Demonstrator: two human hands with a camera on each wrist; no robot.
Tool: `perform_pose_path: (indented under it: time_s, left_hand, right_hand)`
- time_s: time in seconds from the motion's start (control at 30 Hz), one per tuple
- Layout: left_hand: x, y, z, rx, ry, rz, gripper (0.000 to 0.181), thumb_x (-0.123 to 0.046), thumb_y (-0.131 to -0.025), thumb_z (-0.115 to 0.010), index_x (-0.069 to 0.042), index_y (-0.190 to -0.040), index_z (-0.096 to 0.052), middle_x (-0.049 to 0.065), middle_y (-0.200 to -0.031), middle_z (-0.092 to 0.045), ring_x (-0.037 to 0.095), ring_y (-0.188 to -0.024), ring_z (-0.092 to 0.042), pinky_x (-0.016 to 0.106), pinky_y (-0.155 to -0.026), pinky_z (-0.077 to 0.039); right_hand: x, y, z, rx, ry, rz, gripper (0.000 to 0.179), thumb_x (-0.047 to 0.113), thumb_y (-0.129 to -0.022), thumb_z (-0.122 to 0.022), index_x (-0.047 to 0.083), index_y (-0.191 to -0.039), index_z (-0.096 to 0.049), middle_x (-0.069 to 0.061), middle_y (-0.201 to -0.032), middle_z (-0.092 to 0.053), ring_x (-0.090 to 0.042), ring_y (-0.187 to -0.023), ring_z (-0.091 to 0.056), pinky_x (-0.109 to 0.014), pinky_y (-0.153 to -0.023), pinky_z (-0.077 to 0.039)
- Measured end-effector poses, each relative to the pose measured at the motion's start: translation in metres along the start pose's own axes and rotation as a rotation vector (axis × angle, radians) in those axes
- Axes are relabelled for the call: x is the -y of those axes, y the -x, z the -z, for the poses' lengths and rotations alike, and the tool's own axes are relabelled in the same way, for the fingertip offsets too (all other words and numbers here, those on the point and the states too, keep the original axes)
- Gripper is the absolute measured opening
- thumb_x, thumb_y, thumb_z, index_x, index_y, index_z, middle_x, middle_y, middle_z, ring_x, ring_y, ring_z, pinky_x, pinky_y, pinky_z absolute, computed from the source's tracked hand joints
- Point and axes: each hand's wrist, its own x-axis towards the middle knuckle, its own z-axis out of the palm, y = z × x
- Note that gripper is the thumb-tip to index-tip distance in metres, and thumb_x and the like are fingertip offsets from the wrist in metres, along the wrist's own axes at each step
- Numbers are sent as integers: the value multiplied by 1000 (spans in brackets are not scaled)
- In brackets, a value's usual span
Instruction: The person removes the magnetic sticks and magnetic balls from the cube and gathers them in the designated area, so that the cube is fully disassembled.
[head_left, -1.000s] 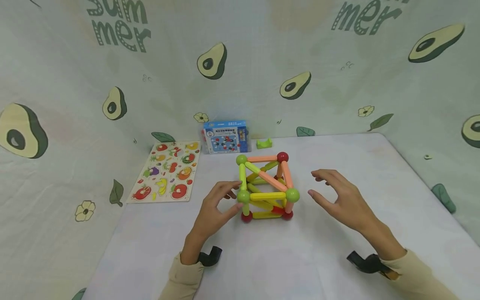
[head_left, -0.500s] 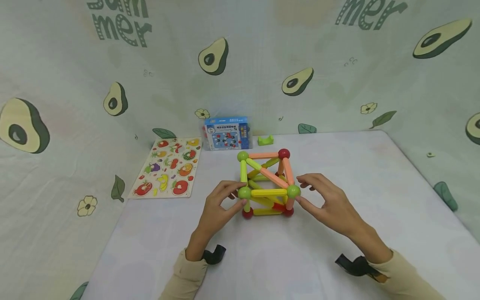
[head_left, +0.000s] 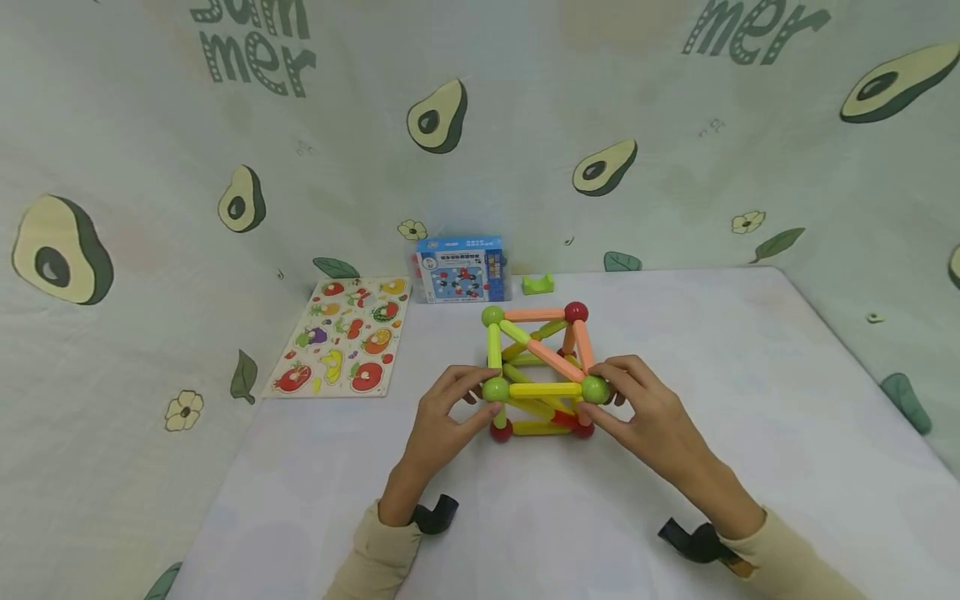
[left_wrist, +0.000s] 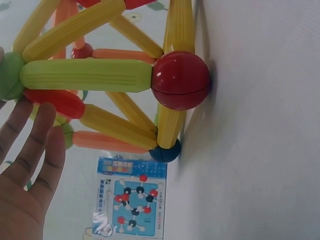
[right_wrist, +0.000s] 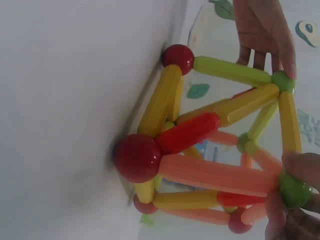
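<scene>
A cube-like frame of magnetic sticks and balls (head_left: 545,389) stands on the table, with yellow, lime, orange and red sticks. Its near top left corner is a green ball (head_left: 496,389), which my left hand (head_left: 447,418) pinches between thumb and fingers. At the near top right, my right hand (head_left: 654,417) grips another green ball (head_left: 596,390). In the right wrist view, thumb and fingers lie around that green ball (right_wrist: 294,190). Red balls form the near bottom corners, one of them plain in the left wrist view as a red ball (left_wrist: 180,80) resting on the tabletop.
Behind the frame stands a blue boxed set (head_left: 461,271) with a molecule picture. Beside it lies a small lime-green piece (head_left: 537,285). A fruit puzzle board (head_left: 337,337) lies at the back left. An avocado-print cloth (head_left: 525,108) hangs behind the white table (head_left: 562,517).
My right hand has come in from the right and taken hold of the near right green ball. The left hand stays at its ball. The frame of sticks keeps its place.
</scene>
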Motion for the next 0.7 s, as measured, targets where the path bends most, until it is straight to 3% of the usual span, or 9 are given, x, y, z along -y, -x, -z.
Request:
perform_pose_path:
  time_s: [0.27,0.43,0.7]
  left_hand:
    - [1,2,-2,-7,5,19,44,-21,-90,-78,-22,-132,-65,-5,-122,-58,20,-97,-61,31,-80,-54]
    - [2,2,-2,-7,-1,25,43,-21,-90,-77,-21,-132,-66,-4,-122,-59,26,-97,-61,31,-79,-54]
    - [-1,-1,1,-3,-20,7,44,-23,-90,-78,-20,-132,-66,-2,-122,-60,25,-97,-62,32,-79,-54]
  right_hand:
    - [-1,8,-9,-96,-57,4,46,44,-95,-65,4,-116,-70,-7,-110,-59,-13,-79,-55,-9,-68,-45]
    - [-4,8,-15,-206,-59,40,43,43,-94,-67,4,-111,-73,-10,-107,-62,-15,-77,-56,-9,-66,-44]
    - [-8,9,-23,-259,-81,51,42,41,-93,-68,2,-107,-73,-15,-105,-62,-18,-75,-55,-8,-69,-43]
